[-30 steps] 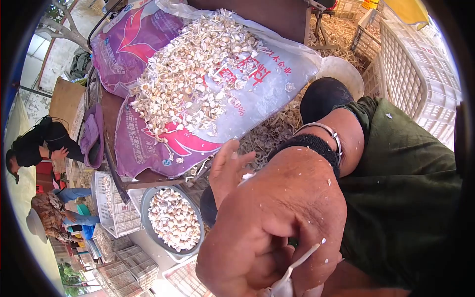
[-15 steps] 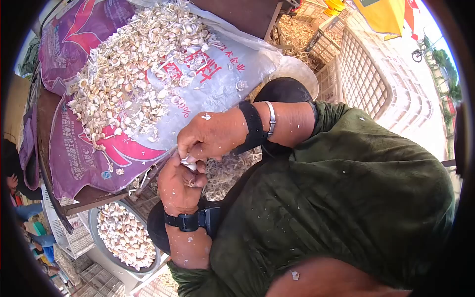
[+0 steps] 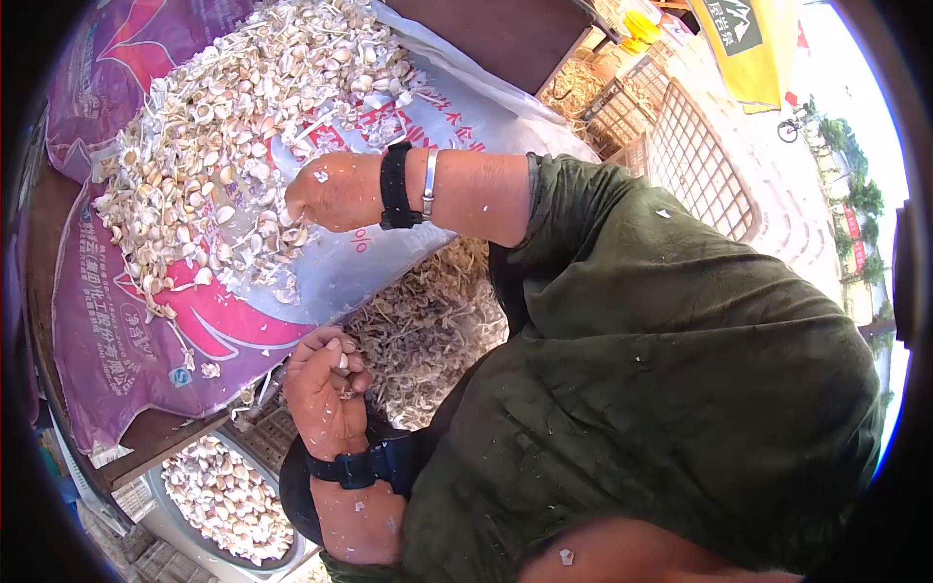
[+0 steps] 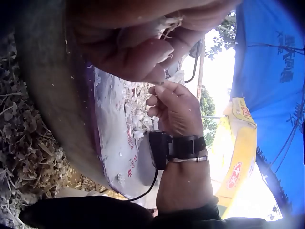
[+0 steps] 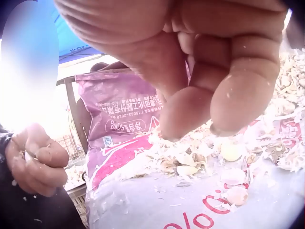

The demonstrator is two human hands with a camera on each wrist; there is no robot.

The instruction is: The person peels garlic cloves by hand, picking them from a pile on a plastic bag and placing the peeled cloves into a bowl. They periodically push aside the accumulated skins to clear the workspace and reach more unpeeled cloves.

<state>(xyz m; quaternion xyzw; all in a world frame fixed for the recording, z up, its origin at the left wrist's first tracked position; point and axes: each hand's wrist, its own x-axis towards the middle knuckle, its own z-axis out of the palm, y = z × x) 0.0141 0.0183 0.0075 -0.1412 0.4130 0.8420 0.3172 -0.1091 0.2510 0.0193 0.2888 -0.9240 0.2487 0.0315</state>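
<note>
A person in a dark green shirt (image 3: 680,389) fills the head view from about three to six o'clock, bent over a work surface. Across the upper left, from nine to twelve o'clock, lies a purple and clear woven plastic sack (image 3: 126,330) spread flat, apparently as a sorting sheet, and on it rests a wide pile of garlic cloves and papery skins (image 3: 224,126). At about seven o'clock, below the sack's edge, a grey basin (image 3: 165,496) holds more garlic cloves, seemingly placed low to catch finished pieces. Dry garlic stalks and husks (image 3: 428,330) litter the ground at the centre, under the arms. A pale plastic crate (image 3: 700,165) stands at about two o'clock. The right hand (image 3: 335,189), wearing a black strap and a metal bangle, reaches out to the near edge of the pile at about eleven o'clock; in the right wrist view its fingers (image 5: 238,95) are curled just above the cloves, but whether they pinch anything cannot be told. The left hand (image 3: 326,389), with a black wrist camera, waits close to the body at about seven o'clock, fingers clenched round a small garlic scrap (image 3: 342,364) with rootlets showing, well apart from the pile.
</note>
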